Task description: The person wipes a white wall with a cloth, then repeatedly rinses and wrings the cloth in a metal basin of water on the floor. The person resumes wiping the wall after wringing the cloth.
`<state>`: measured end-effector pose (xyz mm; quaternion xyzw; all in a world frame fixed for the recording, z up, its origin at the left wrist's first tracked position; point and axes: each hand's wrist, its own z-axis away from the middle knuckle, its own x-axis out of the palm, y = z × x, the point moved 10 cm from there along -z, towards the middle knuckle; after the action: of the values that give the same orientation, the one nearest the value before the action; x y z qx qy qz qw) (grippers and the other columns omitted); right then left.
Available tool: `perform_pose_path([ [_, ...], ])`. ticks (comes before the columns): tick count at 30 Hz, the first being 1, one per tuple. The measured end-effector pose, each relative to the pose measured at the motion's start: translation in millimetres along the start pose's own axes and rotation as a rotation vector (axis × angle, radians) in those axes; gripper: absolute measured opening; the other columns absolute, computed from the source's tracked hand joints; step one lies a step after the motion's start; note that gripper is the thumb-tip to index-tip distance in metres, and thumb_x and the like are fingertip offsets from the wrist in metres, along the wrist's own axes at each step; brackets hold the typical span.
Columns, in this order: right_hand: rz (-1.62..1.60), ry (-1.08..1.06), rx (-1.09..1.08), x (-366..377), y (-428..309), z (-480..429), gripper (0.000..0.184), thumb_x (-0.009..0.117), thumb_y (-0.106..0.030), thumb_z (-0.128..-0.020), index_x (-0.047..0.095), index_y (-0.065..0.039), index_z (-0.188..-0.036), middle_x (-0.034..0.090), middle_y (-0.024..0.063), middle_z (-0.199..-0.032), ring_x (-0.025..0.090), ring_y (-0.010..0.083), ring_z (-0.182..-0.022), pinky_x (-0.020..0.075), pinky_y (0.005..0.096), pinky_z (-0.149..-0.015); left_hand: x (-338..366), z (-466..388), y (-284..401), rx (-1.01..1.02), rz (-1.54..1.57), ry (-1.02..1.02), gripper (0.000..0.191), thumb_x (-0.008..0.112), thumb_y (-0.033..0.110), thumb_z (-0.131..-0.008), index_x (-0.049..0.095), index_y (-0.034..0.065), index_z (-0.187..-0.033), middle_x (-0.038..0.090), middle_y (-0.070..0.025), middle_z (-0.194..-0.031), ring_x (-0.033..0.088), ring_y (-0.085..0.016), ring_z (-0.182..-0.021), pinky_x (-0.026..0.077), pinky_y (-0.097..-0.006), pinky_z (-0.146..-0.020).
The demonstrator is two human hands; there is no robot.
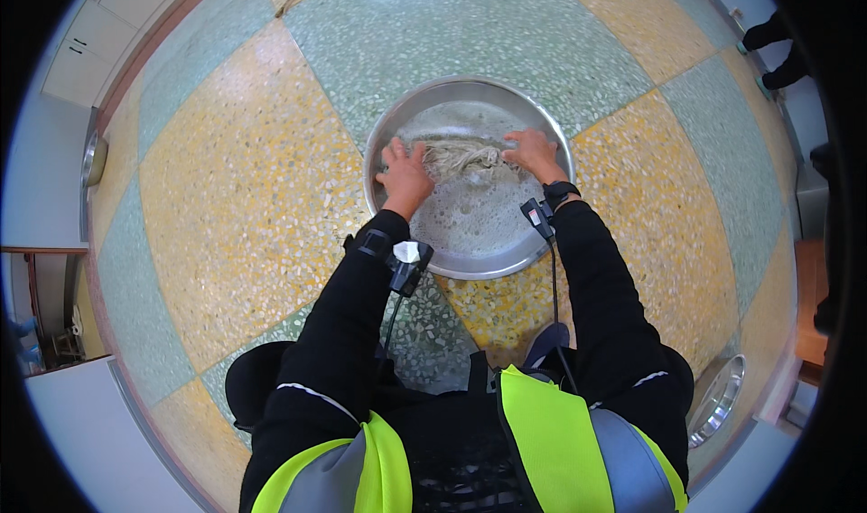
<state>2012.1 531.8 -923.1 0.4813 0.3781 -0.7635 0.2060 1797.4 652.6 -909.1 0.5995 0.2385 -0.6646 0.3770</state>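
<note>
A large round metal basin stands on the floor before me, holding cloudy, foamy water. A wet, greyish cloth with stringy folds lies partly in the water across the middle. At the cloth's left end is my left hand, fingers spread, with no grip on the cloth to be seen. My right hand hovers by the cloth's right end inside the rim, its thumb and fingers apart. Whether the fingertips touch the cloth is unclear. Both wrists carry strapped devices with cables.
Green and yellow terrazzo floor surrounds the basin. Another metal basin is at the lower right, and one more by the left wall. White cabinets line the upper left. A person's legs show at the upper right.
</note>
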Motion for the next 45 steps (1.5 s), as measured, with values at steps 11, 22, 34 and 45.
perform_pose_path([
  [11,0.499,0.024,-0.503,89.2,-127.2,35.2,0.072,0.065,-0.018,-0.066,0.034,-0.012,-0.13,0.032,0.0141,-0.134,0.03,0.0311,-0.123,0.0241,0.0591,-0.091,89.2,17.6,9.3,0.354,-0.347,-0.188,0.087,0.067,0.038,-0.062,0.028,0.0081,-0.134,0.02,-0.0173,-0.141,0.013,-0.034,-0.132,0.013,-0.0566,-0.101],
  [22,0.597,0.101,-0.711,97.8,-114.1,48.8,0.012,0.052,-0.015,-0.07,0.062,-0.011,-0.075,0.063,0.0089,-0.073,0.061,0.0262,-0.075,0.0352,0.0441,-0.078,67.5,-10.5,1.4,0.442,0.138,-0.342,0.102,0.082,0.035,-0.043,0.035,0.0113,-0.131,0.032,-0.0164,-0.132,0.03,-0.034,-0.123,0.026,-0.043,-0.1],
  [34,-0.199,-0.084,-0.467,-14.9,-110.5,20.8,0.024,0.061,-0.017,-0.065,0.065,-0.004,-0.084,0.065,0.0077,-0.081,0.061,0.0203,-0.074,0.0455,0.0332,-0.065,12.1,-34.9,-34.9,0.238,0.683,-0.231,0.075,0.076,0.016,-0.06,0.043,0.0036,-0.126,0.053,-0.02,-0.115,0.051,-0.024,-0.106,0.042,-0.0348,-0.086],
  [45,-0.071,-0.249,-0.326,43.7,-66.4,15.5,0.042,0.07,-0.015,-0.056,0.052,-0.013,-0.095,0.06,0.0062,-0.087,0.058,0.0239,-0.084,0.0379,0.0388,-0.077,41.8,-25.6,-15.6,0.189,0.819,-0.377,0.069,0.074,0.018,-0.062,0.045,0.0029,-0.123,0.053,-0.0213,-0.113,0.053,-0.028,-0.102,0.042,-0.034,-0.086],
])
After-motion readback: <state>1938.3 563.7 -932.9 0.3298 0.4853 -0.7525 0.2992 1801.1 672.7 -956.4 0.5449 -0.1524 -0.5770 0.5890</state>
